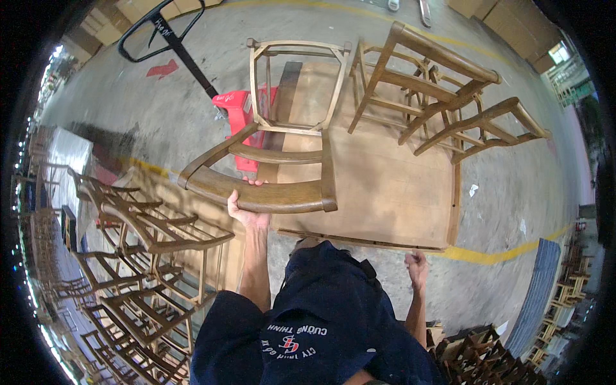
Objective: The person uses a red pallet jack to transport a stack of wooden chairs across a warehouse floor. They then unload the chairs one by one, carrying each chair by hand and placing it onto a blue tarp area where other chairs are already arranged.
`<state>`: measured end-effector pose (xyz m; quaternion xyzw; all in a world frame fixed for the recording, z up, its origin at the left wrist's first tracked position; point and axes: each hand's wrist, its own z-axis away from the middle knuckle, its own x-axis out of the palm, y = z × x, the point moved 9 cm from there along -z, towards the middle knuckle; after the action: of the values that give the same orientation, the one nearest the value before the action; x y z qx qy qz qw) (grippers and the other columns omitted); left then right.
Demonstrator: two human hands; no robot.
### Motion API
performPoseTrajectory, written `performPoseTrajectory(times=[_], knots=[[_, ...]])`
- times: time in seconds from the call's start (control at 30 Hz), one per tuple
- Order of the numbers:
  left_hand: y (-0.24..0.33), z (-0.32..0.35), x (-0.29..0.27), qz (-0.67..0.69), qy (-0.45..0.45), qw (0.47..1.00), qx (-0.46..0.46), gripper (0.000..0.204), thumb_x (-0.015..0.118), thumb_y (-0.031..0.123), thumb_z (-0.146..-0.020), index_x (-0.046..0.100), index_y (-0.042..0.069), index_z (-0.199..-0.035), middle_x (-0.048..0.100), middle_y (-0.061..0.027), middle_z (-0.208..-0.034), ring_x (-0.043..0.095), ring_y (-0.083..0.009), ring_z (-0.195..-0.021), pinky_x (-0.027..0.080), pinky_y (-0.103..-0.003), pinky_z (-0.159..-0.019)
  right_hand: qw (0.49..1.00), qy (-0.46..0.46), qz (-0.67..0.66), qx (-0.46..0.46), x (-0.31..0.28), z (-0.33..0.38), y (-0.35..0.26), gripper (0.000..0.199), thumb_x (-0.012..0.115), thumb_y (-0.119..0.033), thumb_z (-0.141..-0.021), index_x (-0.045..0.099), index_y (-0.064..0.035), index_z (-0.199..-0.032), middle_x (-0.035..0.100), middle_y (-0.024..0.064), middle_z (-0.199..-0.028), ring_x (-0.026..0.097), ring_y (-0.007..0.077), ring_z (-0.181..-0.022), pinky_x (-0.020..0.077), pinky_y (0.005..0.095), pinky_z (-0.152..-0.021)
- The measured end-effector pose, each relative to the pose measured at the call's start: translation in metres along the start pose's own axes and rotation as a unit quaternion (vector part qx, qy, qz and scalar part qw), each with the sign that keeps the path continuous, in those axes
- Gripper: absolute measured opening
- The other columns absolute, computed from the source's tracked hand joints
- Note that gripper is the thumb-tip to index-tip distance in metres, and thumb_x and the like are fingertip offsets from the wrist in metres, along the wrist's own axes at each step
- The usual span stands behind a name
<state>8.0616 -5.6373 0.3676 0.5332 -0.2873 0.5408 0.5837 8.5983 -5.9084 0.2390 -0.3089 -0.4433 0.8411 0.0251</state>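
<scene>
My left hand is closed around the curved brown top rail of a wooden chair frame. This chair has no seat panel, and its paler seat frame points away from me. The chair is over the left part of a low brown board platform. Beside the platform's near right corner is my right hand, its fingers loosely curled and apart, with nothing visible in them. More brown chair frames stand together on the platform's far right part.
A red pallet jack with a black handle stands at the platform's left edge. Several chair frames are stacked at my left. Cardboard boxes stand far right. Dark wooden pieces lie at lower right. A yellow line crosses the concrete floor.
</scene>
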Motion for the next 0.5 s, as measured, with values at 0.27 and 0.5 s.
performPoseTrajectory(times=[0.27, 0.5], knots=[[0.014, 0.084, 0.036, -0.045, 0.046, 0.998, 0.012, 0.043, 0.057, 0.033, -0.079, 0.053, 0.0, -0.107, 0.055, -0.0118, -0.093, 0.056, -0.0278, -0.092, 0.041, -0.047, -0.097, 0.942, -0.202, -0.035, -0.265, 0.09, 0.054, -0.273, 0.076, 0.086, -0.017, -0.067, 0.051, -0.0036, -0.132, 0.063, 0.0163, -0.117, 0.063, 0.0246, -0.104, 0.0523, 0.0357, -0.086], [0.026, 0.105, 0.096, -0.1, 0.064, 0.993, -0.007, 0.046, 0.06, 0.038, -0.086, 0.051, -0.002, -0.106, 0.056, -0.0127, -0.097, 0.056, -0.0281, -0.093, 0.045, -0.044, -0.094, 0.874, -0.213, -0.067, -0.431, 0.121, 0.105, -0.39, 0.097, 0.092, -0.026, -0.055, 0.046, -0.0037, -0.137, 0.047, 0.0195, -0.136, 0.048, 0.031, -0.126, 0.0429, 0.041, -0.103]])
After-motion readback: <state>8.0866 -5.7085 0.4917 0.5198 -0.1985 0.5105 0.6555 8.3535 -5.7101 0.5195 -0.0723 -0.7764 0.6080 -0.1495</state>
